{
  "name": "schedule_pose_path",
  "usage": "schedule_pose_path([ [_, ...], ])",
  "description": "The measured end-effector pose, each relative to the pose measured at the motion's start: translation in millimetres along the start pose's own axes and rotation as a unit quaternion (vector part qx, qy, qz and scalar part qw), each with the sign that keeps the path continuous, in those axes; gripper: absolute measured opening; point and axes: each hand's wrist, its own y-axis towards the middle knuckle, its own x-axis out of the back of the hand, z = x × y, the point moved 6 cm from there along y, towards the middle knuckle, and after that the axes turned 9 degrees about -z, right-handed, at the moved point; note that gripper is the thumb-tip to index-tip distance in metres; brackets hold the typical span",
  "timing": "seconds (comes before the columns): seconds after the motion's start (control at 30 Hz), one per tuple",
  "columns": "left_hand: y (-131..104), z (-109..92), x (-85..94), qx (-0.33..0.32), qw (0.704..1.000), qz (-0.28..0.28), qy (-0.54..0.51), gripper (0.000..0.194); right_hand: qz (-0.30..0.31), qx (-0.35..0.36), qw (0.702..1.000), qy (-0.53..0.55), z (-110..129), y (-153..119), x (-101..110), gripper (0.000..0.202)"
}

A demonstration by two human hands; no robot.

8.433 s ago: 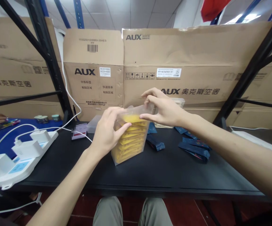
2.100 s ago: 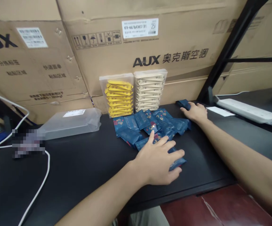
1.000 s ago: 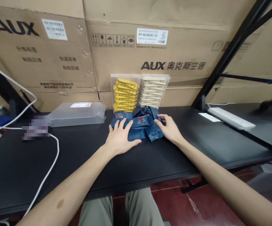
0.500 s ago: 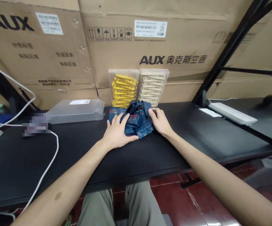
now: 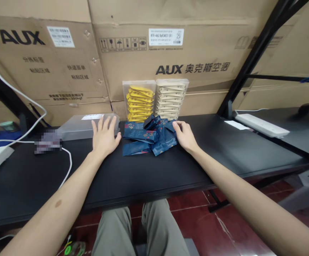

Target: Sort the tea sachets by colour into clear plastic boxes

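Observation:
A loose pile of dark blue packets [image 5: 141, 136] with red and gold print lies on the black table. My right hand [image 5: 186, 137] is at the pile's right edge, its fingers curled and its thumb and forefinger closed on the corner of a blue packet. Left of the pile, my left hand [image 5: 103, 137] is open with fingers spread, its fingertips over the front of a clear plastic box [image 5: 76, 133] that lies flat. Behind the pile, one upright clear case holds stacked yellow packets [image 5: 140, 103] and another holds cream packets [image 5: 170, 99].
Large cardboard boxes [image 5: 127, 67] stand along the back of the black table [image 5: 149, 177]. A white power strip [image 5: 262, 125] and a white card [image 5: 236, 125] lie at right. At left are a white cable [image 5: 68, 167] and a blurred-out item [image 5: 47, 141]. Black metal posts [image 5: 250, 64] rise at both sides.
My left hand has left the blue packets and moved left to the clear box. The packets now lie more spread out and flatter. My right hand stays at their right edge.

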Motion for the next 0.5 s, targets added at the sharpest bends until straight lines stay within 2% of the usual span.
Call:
schedule_pose_path([
  [0.07,-1.8,11.1,-4.7,0.024,0.999,0.027,0.02,0.066,-0.004,0.001,1.0,-0.007,-1.8,1.1,0.8,0.057],
  [0.17,-5.9,16.8,1.1,0.048,0.997,0.03,0.051,0.061,-0.012,-0.007,1.0,-0.01,-4.6,2.9,1.9,0.054],
  [0.33,-17.4,12.9,26.0,0.056,0.996,-0.001,0.067,0.04,-0.029,-0.02,0.999,-0.022,-4.6,3.0,5.2,0.055],
  [0.5,-39.5,15.9,52.3,0.058,0.996,-0.038,0.052,0.035,-0.036,-0.01,0.999,-0.037,-3.7,3.0,7.6,0.058],
])
